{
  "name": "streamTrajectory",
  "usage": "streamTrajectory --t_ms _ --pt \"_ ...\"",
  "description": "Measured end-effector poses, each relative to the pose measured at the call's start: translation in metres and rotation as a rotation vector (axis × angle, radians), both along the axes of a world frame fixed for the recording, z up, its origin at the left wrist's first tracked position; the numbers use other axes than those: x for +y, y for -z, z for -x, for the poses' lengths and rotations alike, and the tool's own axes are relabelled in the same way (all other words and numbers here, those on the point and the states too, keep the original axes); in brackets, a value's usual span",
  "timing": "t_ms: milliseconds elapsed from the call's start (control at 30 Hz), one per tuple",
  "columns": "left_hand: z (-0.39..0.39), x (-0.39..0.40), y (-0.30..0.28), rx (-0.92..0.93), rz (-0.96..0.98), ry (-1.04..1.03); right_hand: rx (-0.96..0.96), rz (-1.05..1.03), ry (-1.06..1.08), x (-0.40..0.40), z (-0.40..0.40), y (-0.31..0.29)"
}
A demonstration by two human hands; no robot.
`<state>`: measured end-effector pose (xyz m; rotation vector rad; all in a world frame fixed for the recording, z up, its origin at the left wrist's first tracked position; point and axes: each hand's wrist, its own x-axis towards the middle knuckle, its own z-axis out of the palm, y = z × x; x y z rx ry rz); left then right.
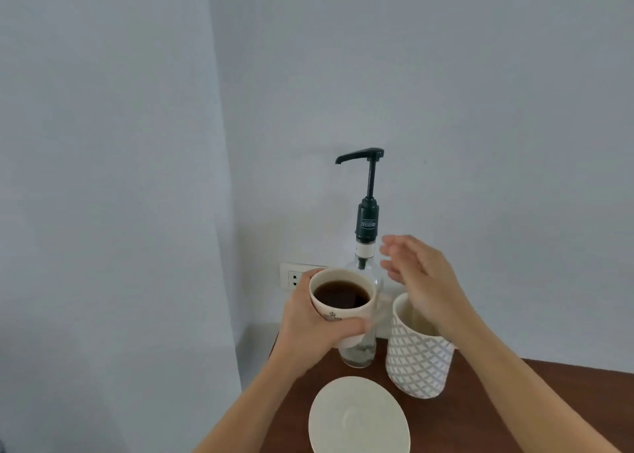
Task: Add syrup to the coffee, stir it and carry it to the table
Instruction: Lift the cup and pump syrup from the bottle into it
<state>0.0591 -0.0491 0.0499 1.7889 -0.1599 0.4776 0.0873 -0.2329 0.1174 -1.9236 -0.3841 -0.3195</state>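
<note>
My left hand (310, 325) grips a white cup of dark coffee (341, 296) and holds it up in front of the syrup bottle (365, 274). The bottle is clear glass with a dark green pump; its spout (356, 155) points left, high above the cup. Fingers spread and holding nothing, my right hand (420, 275) hovers just right of the bottle's neck. Below the cup, a white saucer (358, 418) lies bare on the brown wooden table (497, 415).
A white container with a grey lattice pattern (418, 356) stands right of the bottle, under my right wrist. A wall socket (291, 275) sits behind the cup. Pale walls meet in a corner on the left, where the tabletop ends.
</note>
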Motion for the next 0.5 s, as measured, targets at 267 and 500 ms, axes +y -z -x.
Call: streamTrajectory --t_ms 267,500 --pt "-0.033 0.013 -0.071 0.045 0.084 -0.002 0.014 -0.292 0.080 0.048 -0.065 -0.105" --pt "-0.052 0.014 -0.115 0.049 0.146 -0.042 0.071 -0.427 0.070 0.071 -0.084 -0.111"
